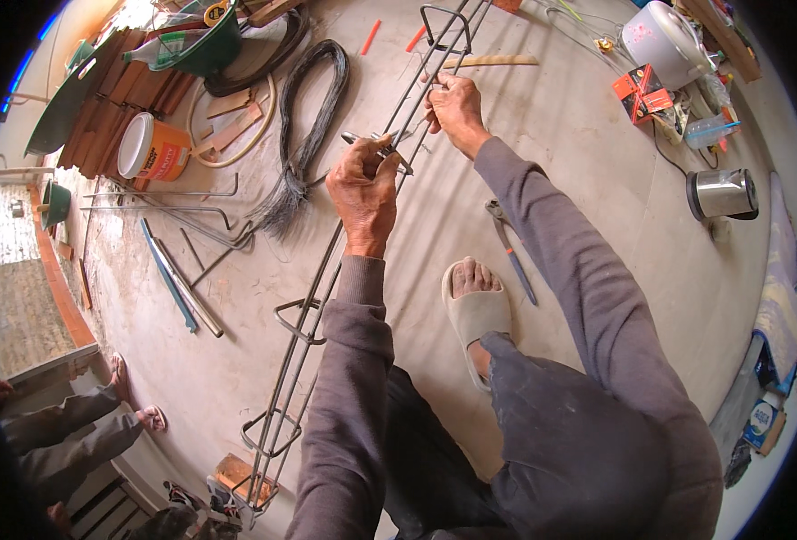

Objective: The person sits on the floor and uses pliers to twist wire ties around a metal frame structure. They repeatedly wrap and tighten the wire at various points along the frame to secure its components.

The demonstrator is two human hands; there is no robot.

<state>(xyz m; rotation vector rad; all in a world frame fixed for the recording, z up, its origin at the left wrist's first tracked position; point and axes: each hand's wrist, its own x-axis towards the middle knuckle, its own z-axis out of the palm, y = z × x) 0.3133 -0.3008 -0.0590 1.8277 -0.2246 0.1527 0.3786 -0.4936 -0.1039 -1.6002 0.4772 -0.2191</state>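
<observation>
Long thin steel rods (307,317) with bent metal stirrups run diagonally from top centre to lower left, forming a narrow cage. My left hand (362,193) is closed on a stirrup (401,162) against the rods, its fingertips pinched together. Farther up, my right hand (457,110) pinches at the rods; its fingers partly hide whatever thin piece they hold. Lower down the cage, another stirrup (281,315) hangs around the rods. Pincers (514,261) with blue-and-orange handles lie on the floor beside my right forearm. A looped bundle of dark wire (301,144) rests left of my left hand.
Bent rods (160,208), a white-and-orange bucket (153,148) and stacked reddish tiles (124,85) lie left. A block (236,472) is under the cage's near end. Another person's legs (83,427) show lower left. A rice cooker (664,43) and a metal kettle (721,194) stand right.
</observation>
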